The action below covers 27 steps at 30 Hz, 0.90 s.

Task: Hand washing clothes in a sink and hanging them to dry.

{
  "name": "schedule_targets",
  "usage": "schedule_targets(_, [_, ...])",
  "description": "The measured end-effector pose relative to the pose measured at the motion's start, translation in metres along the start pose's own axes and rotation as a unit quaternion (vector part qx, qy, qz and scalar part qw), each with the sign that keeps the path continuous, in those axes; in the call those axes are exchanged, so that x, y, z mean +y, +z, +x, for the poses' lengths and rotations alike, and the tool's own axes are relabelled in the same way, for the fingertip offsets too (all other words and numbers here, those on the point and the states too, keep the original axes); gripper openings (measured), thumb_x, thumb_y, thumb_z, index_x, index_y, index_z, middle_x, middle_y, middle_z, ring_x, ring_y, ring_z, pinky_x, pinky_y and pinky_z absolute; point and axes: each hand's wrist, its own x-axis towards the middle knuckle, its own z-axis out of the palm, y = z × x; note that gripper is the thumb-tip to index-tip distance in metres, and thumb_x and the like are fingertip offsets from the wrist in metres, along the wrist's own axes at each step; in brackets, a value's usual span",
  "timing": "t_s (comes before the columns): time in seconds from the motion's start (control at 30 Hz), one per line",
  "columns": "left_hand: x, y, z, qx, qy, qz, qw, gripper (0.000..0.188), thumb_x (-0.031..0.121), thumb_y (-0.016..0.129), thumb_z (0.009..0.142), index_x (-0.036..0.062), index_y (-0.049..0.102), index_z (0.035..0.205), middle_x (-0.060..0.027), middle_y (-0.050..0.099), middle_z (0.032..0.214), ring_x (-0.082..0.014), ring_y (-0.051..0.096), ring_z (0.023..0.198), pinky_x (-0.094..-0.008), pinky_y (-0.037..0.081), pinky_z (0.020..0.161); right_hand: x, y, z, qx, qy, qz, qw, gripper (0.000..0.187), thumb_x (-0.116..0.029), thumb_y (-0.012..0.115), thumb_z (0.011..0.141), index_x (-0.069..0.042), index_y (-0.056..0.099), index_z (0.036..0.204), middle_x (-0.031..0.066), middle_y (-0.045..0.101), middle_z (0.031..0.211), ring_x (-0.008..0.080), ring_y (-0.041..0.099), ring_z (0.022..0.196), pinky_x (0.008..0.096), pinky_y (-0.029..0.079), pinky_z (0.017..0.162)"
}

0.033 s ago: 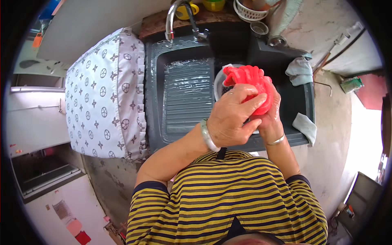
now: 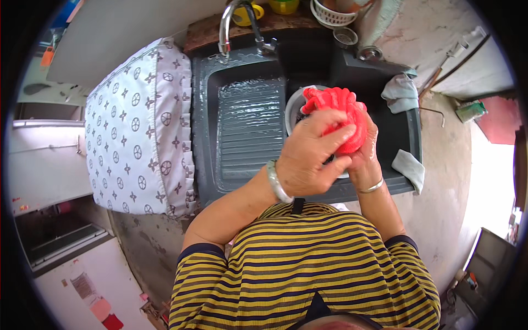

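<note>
Shifting red cloth (image 2: pixel 355 121) slightly right since the earlier frame, above the pale bowl (image 2: pixel 293 110) in the sink (image 2: pixel 250 132). Clamping left hand (image 2: pixel 309 157) fingers onto it; cupping its right side with right hand (image 2: pixel 368 155), fingers hidden, closure impossible to tell.

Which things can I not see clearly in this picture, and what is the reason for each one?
Head view: most of the inside of the bowl, hidden by the red cloth and the left hand.
Head view: most fingers of the right hand, hidden behind the red cloth.
Head view: whatever is under the patterned cover, hidden by that cover.
Head view: the top of the tap, cut off by the upper edge.
</note>
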Motion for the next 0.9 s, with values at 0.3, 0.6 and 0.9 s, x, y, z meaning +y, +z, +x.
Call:
schedule_targets(0.3, [-0.07, 0.089, -0.052, -0.001, -0.435, -0.799, 0.414, 0.079, 0.072, 0.044, 0.077, 0.0045, 0.048, 0.118, -0.0184, 0.055, 0.119, -0.0377, 0.052, 0.11, -0.0569, 0.039, 0.091, -0.034, -0.007, -0.042, -0.141, 0.15, 0.2, 0.958, 0.051, -0.041, 0.053, 0.086, -0.007, 0.046, 0.124, 0.0148, 0.054, 0.11, 0.0287, 0.056, 0.09, 0.0405, 0.05, 0.074])
schedule_targets(0.6, [-0.115, 0.098, 0.002, 0.257, -0.368, -0.624, 0.639, 0.022, 0.021, 0.064, 0.081, 0.0057, 0.06, 0.095, -0.0141, 0.062, 0.095, -0.0276, 0.063, 0.084, -0.0415, 0.053, 0.075, -0.05, -0.055, -0.074, -0.037, 0.317, -0.023, 0.947, 0.045, -0.037, 0.067, 0.078, -0.004, 0.054, 0.106, 0.016, 0.061, 0.101, 0.0225, 0.061, 0.081, 0.0337, 0.052, 0.057])
schedule_targets(0.9, [-0.126, 0.135, 0.034, -0.047, -0.457, 0.144, 0.876, 0.039, 0.015, 0.065, 0.068, 0.0031, 0.057, 0.105, -0.0152, 0.063, 0.1, -0.0317, 0.06, 0.093, -0.0314, 0.046, 0.083, -0.054, -0.14, 0.013, -0.114, 0.177, -0.607, 0.766, 0.048, -0.034, 0.069, 0.075, -0.004, 0.053, 0.109, 0.0113, 0.062, 0.085, 0.023, 0.062, 0.071, 0.0322, 0.051, 0.069])
